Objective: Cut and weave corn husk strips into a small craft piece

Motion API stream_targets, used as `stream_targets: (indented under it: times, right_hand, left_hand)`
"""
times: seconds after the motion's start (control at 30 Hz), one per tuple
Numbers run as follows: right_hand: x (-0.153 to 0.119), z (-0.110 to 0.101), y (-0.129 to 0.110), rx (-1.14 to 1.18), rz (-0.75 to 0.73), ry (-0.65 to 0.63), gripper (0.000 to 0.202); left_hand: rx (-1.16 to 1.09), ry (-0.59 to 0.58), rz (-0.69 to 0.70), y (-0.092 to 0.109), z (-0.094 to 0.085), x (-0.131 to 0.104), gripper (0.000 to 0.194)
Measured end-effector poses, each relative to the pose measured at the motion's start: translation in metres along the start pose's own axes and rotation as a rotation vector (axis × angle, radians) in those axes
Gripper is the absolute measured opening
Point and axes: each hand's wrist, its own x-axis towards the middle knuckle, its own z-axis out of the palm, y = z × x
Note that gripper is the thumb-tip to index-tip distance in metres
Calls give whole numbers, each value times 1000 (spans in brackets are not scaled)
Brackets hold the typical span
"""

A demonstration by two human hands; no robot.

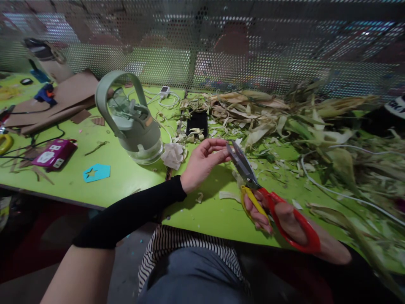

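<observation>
My right hand (286,215) is closed round the handles of a pair of scissors (248,171), one handle loop red and the other yellow. The blades point up and away, slightly apart, with their tips at the fingers of my left hand (202,162). Thumb and fingers of that hand are pinched on a small pale piece, seemingly corn husk, largely hidden by the fingers and blades. Under the scissors, a pale husk strip (229,195) lies on the green table (190,217). A crumpled whitish husk flower (174,155) sits left of my left hand.
A pale green water bottle (136,131) stands left of centre. Behind my hands are a dark phone (196,123) and a heap of corn husks (262,114). A white cable (351,196) crosses the right. Leftward lie a blue paper cutout (96,172), purple box (55,154) and glue gun (46,95).
</observation>
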Motion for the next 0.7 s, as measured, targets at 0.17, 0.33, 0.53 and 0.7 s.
stream_targets:
  times: [0.17, 0.33, 0.53, 0.7]
  right_hand:
    - [1, 8, -16, 34, 69, 61, 86]
    - [1, 19, -37, 34, 180, 150, 82]
    - [-1, 20, -40, 72, 241, 232, 70]
    - [0, 10, -35, 140, 117, 228, 84]
  left_hand:
    - [-1, -7, 2, 0, 0, 0, 27]
    - [-3, -14, -26, 2, -1, 0, 28]
    - [-45, 3, -111, 3, -1, 2, 20]
    - [-139, 106, -238, 8, -1, 5, 13]
